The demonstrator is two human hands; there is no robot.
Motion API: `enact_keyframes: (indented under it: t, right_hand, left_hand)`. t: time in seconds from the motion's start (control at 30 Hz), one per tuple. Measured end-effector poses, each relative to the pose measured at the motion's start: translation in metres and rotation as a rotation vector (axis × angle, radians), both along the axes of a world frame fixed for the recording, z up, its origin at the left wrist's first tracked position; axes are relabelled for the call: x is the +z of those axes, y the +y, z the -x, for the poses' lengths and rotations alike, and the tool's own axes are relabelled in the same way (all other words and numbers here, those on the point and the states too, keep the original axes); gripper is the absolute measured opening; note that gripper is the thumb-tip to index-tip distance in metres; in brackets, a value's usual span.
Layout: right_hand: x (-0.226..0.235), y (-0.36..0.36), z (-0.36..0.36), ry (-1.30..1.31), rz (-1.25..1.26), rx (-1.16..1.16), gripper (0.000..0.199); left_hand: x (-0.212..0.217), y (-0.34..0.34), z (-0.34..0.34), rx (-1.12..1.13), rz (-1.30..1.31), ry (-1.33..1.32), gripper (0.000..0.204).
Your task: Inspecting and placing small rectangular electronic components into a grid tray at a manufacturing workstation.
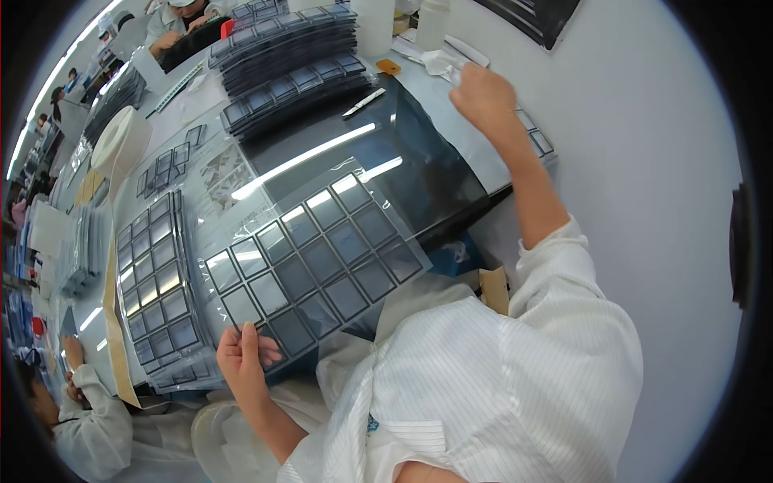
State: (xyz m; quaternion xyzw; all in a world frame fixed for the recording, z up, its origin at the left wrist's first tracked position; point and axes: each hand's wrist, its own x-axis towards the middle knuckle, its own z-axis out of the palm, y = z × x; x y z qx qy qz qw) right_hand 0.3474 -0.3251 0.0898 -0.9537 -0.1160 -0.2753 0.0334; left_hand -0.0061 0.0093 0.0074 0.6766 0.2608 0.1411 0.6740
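Note:
My left hand (245,354) pinches the near left corner of a clear sheet (310,270) between thumb and fingers. The sheet carries rows of grey rectangular panels with dark frames and lies tilted over the table's near edge. My right hand (486,98) is stretched far out to the right, its fingers closed at a crumpled white cloth (440,64). It seems to grip the cloth's edge, though the fingertips are partly hidden. A white bottle (432,26) stands just beyond the cloth.
Left of the sheet lies a stack of similar panel sheets (157,298). Taller stacks (290,76) rise at the back, near a white-handled knife (364,103) on a dark mat (362,141). A white tape roll (121,143) stands left. Co-workers sit at the left and far side; a wall rises right.

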Motion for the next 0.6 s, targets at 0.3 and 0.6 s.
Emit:
enact_keyframes:
  t: [0.3, 0.6]
  right_hand:
    - [0.023, 0.054, 0.066, 0.529, 0.068, 0.566, 0.015]
    - [0.006, 0.122, 0.051, 0.852, -0.219, 0.732, 0.016]
  left_hand:
    - [0.016, -0.005, 0.004, -0.017, -0.107, 0.032, 0.021]
    - [0.034, -0.021, 0.036, 0.151, -0.268, 0.081, 0.017]
